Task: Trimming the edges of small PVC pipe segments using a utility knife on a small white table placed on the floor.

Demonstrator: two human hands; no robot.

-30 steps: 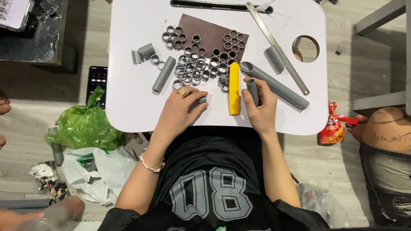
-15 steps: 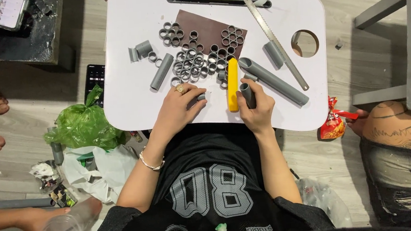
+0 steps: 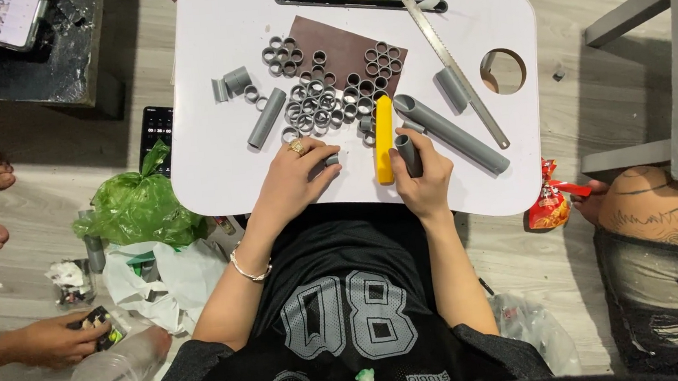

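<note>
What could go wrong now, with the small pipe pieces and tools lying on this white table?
1. The yellow tool lies between both hands; the left hand, holding a short grey ring, might bump it.
2. The long grey pipe could roll toward the table edge.
3. The saw blade lies bare near the right hand.

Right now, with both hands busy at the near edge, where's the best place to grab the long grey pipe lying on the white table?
Probably the far half of the long grey pipe, from above, fingers across its width. It lies flat and slanted; its near-left end sits crowded by the yellow tool and right hand, while the stretch beside the saw blade has bare table around it.
</note>
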